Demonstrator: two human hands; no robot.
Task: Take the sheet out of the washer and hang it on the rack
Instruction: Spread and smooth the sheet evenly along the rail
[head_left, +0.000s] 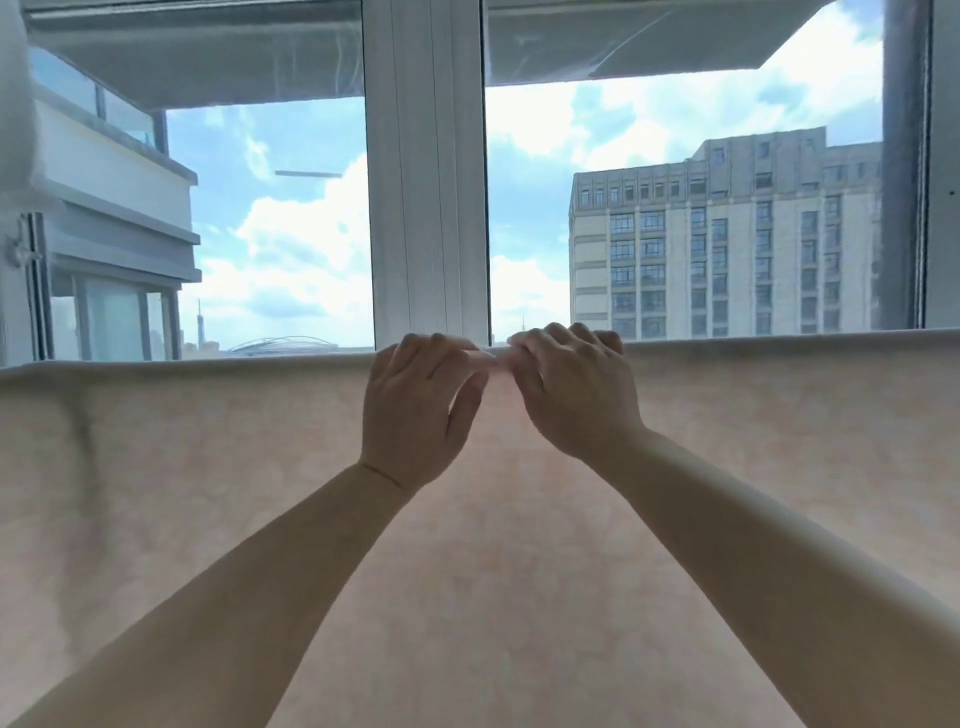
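Pale peach sheet, smooth and taut, both the left hand and right hand curled over its folded top edge.

Bright daylight through a white-framed window, a tall building and cloudy sky outside

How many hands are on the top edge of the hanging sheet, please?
2: the left hand and the right hand grip the sheet at the middle of its top fold, side by side, thumbs nearly meeting. None appears hidden.
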